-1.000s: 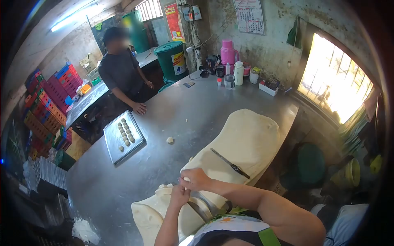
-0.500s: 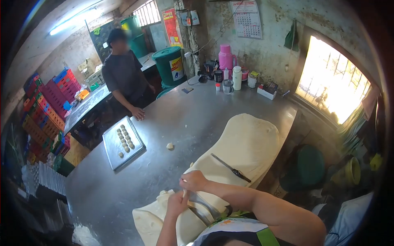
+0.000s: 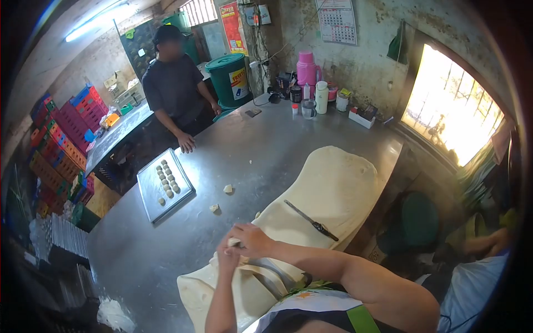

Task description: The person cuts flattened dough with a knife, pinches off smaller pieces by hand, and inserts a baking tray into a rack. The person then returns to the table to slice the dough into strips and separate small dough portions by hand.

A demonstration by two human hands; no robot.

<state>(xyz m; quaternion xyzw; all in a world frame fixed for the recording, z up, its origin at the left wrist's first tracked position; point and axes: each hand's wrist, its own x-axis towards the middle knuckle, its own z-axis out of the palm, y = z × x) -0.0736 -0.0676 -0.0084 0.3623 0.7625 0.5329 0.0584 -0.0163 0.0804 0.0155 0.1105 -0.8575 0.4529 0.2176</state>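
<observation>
My left hand [image 3: 226, 258] and my right hand [image 3: 253, 241] are closed together over the near part of a large pale dough slab [image 3: 341, 186]. Between them shows a small dough piece [image 3: 234, 242], partly covered by my fingers. Two loose dough lumps, a farther one [image 3: 228, 189] and a nearer one [image 3: 215, 208], lie on the steel table [image 3: 166, 250] beyond my hands. A dark-handled knife [image 3: 317, 226] rests flat on the slab, right of my right hand. The slab's near end is bunched in folds.
A metal tray [image 3: 150, 195] with several dough balls sits at the far left. Behind it stands a person [image 3: 176, 89] with one hand on the table edge. A pink thermos [image 3: 306, 71], bottles and jars line the back. Some white flour [image 3: 115, 313] lies near left.
My hands have moved up and left, with a dough piece now showing between them. A second loose lump now lies on the table. At the far right, another person's arm has come into view.
</observation>
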